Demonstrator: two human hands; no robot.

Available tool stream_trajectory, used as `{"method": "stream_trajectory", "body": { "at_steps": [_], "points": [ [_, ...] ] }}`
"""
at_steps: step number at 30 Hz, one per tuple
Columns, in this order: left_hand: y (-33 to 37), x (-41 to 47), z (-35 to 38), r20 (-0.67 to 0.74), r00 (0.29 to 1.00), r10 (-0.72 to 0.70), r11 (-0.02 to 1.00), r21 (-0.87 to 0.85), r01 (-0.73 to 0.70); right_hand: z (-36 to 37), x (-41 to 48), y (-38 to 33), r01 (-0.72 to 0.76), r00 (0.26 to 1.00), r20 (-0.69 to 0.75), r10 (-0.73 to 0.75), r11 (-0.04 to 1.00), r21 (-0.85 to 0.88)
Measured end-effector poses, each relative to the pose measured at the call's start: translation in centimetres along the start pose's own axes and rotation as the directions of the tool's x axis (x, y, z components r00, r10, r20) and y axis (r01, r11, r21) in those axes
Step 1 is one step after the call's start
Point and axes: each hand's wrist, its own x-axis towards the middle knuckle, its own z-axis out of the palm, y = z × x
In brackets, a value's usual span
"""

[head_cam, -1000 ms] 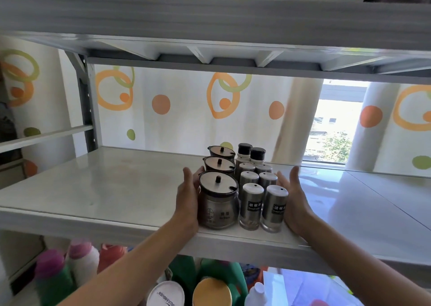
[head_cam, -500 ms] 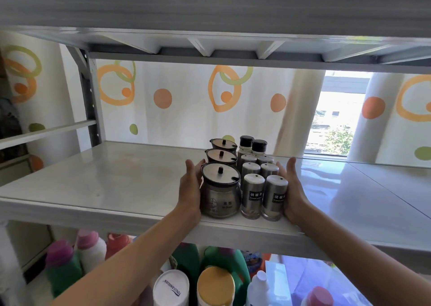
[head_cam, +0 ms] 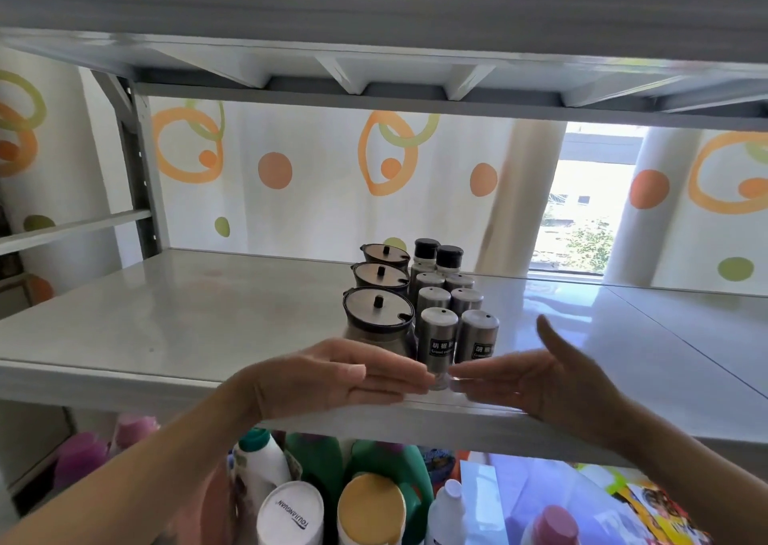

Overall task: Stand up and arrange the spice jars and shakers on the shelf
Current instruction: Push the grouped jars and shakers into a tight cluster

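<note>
Three steel spice jars with dark lids stand in a line on the white shelf (head_cam: pixel 216 320); the nearest jar (head_cam: pixel 377 324) is at the front. Beside them on the right, steel shakers stand upright in two rows, with the front pair (head_cam: pixel 439 341) labelled, and two black-capped bottles (head_cam: pixel 437 255) at the back. My left hand (head_cam: pixel 332 374) and my right hand (head_cam: pixel 536 372) lie flat in front of the group, fingers extended, fingertips nearly meeting near the base of the front shakers. Neither hand holds anything.
A second shelf board (head_cam: pixel 374 8) hangs low overhead. A grey upright post (head_cam: pixel 139 170) stands at the back left. Below the shelf stand detergent bottles (head_cam: pixel 374 507) and pink containers (head_cam: pixel 83 457). A patterned curtain and a window lie behind.
Both hands left the sides of the jar and shaker group and came together in front of it, palms flat. The jars and shakers stay upright in place.
</note>
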Motion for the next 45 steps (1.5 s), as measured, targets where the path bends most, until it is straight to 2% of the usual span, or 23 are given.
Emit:
{"method": "stream_trajectory", "body": {
  "at_steps": [2,5,15,21,45],
  "points": [
    [0.2,0.8,-0.5,0.086,0.996,-0.022,0.999,-0.027,0.025,1.0,1.2,-0.3,-0.026,0.998,0.049,0.028,0.999,-0.04],
    [0.5,0.9,-1.4,0.178,0.982,-0.056,0.991,-0.109,0.076,1.5,2.3,-0.7,-0.07,0.993,0.098,0.067,0.997,0.031],
    [-0.1,1.4,-3.0,0.254,0.966,-0.042,0.987,-0.139,0.079,2.1,3.2,-0.7,-0.128,0.985,0.136,0.108,0.981,0.147],
    [-0.2,2.2,-2.7,0.312,0.949,-0.042,0.982,-0.164,0.097,1.9,3.4,-0.8,-0.158,0.982,0.125,0.141,0.978,0.14],
    [-0.7,2.9,-4.0,0.277,0.959,-0.055,0.962,-0.242,0.125,1.1,5.5,-0.8,-0.183,0.982,0.083,0.172,0.973,0.14]
  ]
}}
